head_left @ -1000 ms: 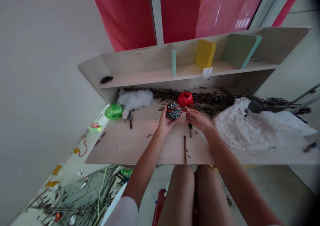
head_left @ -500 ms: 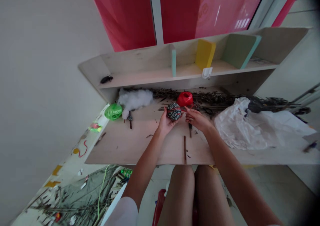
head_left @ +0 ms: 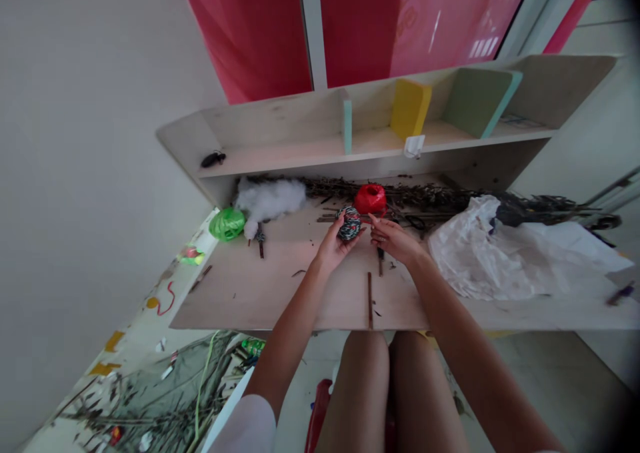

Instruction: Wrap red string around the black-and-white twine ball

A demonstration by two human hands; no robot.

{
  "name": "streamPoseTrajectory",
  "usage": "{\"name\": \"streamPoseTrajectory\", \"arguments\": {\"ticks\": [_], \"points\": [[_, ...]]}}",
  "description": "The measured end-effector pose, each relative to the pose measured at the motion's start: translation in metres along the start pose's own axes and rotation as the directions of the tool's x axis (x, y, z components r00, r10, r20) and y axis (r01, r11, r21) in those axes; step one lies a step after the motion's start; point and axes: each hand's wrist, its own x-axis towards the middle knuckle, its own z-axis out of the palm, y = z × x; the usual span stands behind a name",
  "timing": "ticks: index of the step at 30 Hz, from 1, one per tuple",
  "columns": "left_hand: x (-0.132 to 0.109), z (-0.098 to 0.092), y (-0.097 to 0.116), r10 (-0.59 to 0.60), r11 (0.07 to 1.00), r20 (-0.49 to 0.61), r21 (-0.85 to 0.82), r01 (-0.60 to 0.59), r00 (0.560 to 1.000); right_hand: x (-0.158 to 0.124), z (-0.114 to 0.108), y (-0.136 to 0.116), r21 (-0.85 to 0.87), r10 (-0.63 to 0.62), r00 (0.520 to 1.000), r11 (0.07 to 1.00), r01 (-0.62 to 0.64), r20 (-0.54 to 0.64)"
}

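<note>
My left hand (head_left: 331, 247) is wrapped around a round ball (head_left: 349, 223) wound with dark and white cord, with some red showing on it. My thumb lies over its upper left side. Just to the right, my right hand (head_left: 393, 238) has its thumb and fingers pinched together. A thin red string (head_left: 367, 219) shows between the ball and those fingertips; its exact path is hard to make out. Behind the ball sits a red roll of plastic string (head_left: 371, 199). Below the right hand lies a short stick with a dark end (head_left: 381, 263).
On the desk (head_left: 280, 293) are a green string roll (head_left: 227, 224), white stuffing (head_left: 275, 199), a brown stick (head_left: 370, 299) and a white plastic bag (head_left: 520, 253). Dry twigs (head_left: 425, 198) line the back under a shelf (head_left: 280, 156). More twigs (head_left: 165, 413) litter the floor at left.
The ball has turned a little in my left hand, and my left thumb has shifted over its side. My right hand stays almost in place.
</note>
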Motion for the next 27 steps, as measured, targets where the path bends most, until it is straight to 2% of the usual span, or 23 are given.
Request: {"name": "streamPoseTrajectory", "arguments": {"ticks": [10,20,27], "points": [[0.0003,0.0004,0.0005,-0.021,0.999,-0.001,-0.039,0.021,1.000,0.0011,-0.0011,0.0016,-0.042,-0.015,1.000,0.999,0.015,0.002],[-0.0032,0.0042,0.0023,-0.022,0.999,0.011,-0.046,0.023,1.000,0.0003,-0.0001,0.0011,-0.011,-0.003,1.000,1.000,0.003,-0.010],[0.0000,0.0005,0.0010,-0.024,0.998,0.023,-0.055,0.026,0.999,-0.0005,0.0013,-0.0007,-0.024,0.004,1.000,1.000,-0.004,-0.014]]}}
